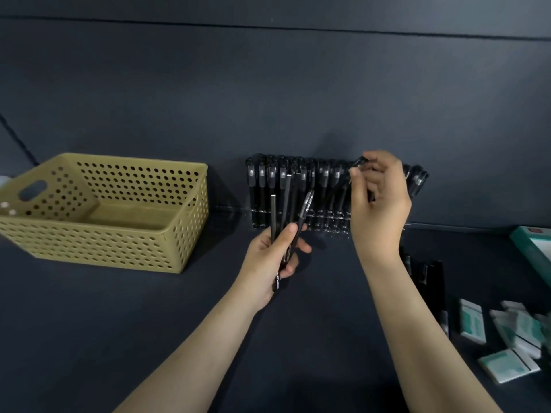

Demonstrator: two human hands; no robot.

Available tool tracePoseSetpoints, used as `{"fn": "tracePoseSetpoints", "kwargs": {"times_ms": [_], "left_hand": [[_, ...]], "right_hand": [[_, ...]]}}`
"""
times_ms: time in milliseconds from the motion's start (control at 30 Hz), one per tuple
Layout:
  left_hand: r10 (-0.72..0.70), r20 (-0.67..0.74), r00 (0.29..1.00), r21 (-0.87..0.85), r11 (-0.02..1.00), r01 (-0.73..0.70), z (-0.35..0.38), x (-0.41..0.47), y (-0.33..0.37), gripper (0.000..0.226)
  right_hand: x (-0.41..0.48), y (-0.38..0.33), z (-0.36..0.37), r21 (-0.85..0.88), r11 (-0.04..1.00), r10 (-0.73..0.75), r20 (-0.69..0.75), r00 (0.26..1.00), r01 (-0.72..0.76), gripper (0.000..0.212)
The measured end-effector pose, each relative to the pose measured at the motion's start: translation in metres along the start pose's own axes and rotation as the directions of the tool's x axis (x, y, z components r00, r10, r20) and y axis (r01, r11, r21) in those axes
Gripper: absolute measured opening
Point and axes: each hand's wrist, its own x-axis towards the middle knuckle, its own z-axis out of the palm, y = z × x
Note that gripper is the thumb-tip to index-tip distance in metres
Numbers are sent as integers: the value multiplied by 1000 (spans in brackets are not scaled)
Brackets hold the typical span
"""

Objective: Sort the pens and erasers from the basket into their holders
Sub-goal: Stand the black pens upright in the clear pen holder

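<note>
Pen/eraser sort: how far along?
Done: the basket shows a bare floor, and the pen holder is nearly full. In hand: the left hand grips a few pens; the right hand pinches one pen at the holder. Left: erasers lie loose on the table at right.

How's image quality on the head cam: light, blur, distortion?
Head view: dim light; racked pens blend into the dark wall; wide-angle bows the wall seam up top; erasers at the right edge are smeared; basket, left hand and right hand look reasonably sharp.
</note>
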Motion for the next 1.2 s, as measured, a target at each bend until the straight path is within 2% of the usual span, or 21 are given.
{"fn": "tracePoseSetpoints", "kwargs": {"times_ms": [133, 233, 367, 567, 633, 700, 767, 833, 900, 967, 1100, 1200], "left_hand": [[-1, -10, 1000, -14, 1000, 1, -5, 8, 0, 32], [5, 4, 1000, -11, 1000, -5, -10, 12, 2, 19], [5, 27, 1000, -53, 999, -4, -15, 16, 6, 19], [18, 115, 993, -89, 996, -8, -13, 17, 11, 31], [7, 133, 991, -94, 996, 5, -13, 17, 11, 31], [-8, 154, 988, -54, 998, 17, -11, 16, 11, 33], [-20, 175, 984, -12, 1000, 23, -9, 14, 11, 39], [-22, 180, 984, 6, 1000, 21, -9, 14, 13, 42], [-22, 167, 986, 3, 1000, 22, -8, 14, 14, 39], [-29, 147, 989, 2, 1000, 30, -7, 14, 14, 31], [-43, 109, 993, 55, 998, 37, -6, 15, 11, 24], [-2, 62, 998, 123, 992, -5, -5, 16, 10, 24]], "right_hand": [[4, 1, 5, -17, 1000, -2, 35, 999, 3, 21], [4, 5, 6, -76, 997, -10, 99, 995, 18, 21], [4, 12, 12, -148, 975, -124, 250, 960, 165, 23], [-10, 15, 12, -176, 981, -19, 340, 940, 83, 39], [-14, 9, 8, -127, 992, 35, 309, 950, 5, 39], [-16, 2, 6, -70, 991, 130, 317, 939, -114, 29], [-15, -4, 3, 15, 965, 236, 395, 888, -263, 15], [-13, -9, -2, 129, 911, 288, 483, 827, -392, 11], [-11, -11, -4, 191, 879, 285, 522, 804, -436, 11], [-11, -11, -5, 236, 873, 284, 464, 839, -427, 13], [-4, -6, -13, 339, 905, 243, 85, 966, -258, 23], [0, -1, -23, 280, 952, 161, -100, 982, -127, 21]]}}
